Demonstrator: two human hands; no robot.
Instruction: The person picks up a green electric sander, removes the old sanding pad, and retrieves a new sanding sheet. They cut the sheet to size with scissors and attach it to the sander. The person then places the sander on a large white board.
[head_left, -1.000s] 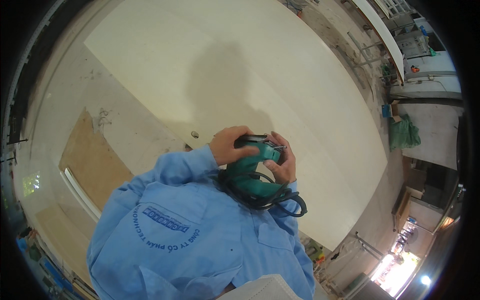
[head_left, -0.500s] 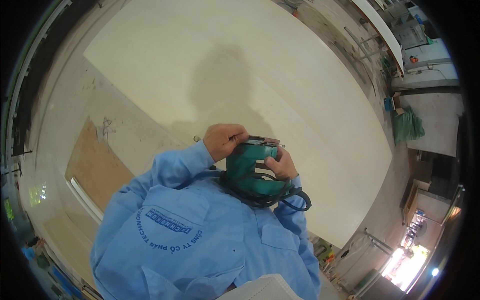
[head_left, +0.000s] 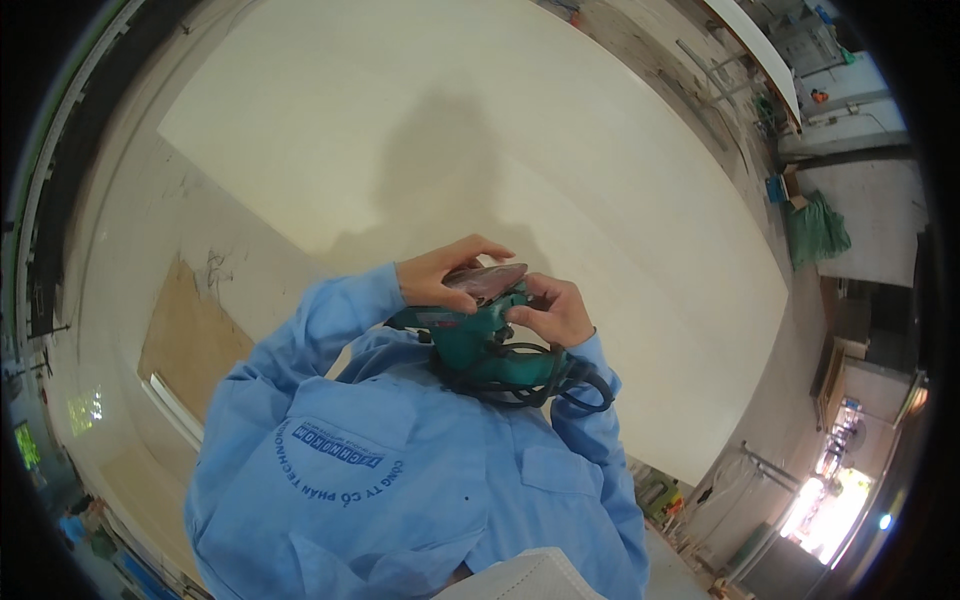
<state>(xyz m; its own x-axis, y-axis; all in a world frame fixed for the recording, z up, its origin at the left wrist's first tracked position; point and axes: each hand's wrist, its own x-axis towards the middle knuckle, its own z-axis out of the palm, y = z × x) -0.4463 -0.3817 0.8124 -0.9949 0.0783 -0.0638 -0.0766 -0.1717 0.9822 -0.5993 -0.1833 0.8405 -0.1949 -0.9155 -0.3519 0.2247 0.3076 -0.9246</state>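
Note:
A green electric sander (head_left: 461,345) is held up close to my chest, with its brownish, pointed sanding pad (head_left: 488,281) turned upward. My left hand (head_left: 440,277) spans the left end of the pad, thumb along the near edge and fingers curved over the far side. On the right, my right hand (head_left: 560,309) grips the sander near the pad's tip, its thumb against the green body. The black power cord (head_left: 540,392) hangs in loops under the tool, against my blue jacket.
A large pale board (head_left: 640,230) lies in front of me, with a shadow across it. Brown sheet material (head_left: 190,330) and white strips (head_left: 172,410) lie at the left. A green plastic bag (head_left: 818,230) and metal stands (head_left: 712,70) are at the right.
The sander has tilted, so its pad now faces up toward me instead of edge-on. My left hand has loosened from a closed pinch into a wider span. Both hands still hold the tool.

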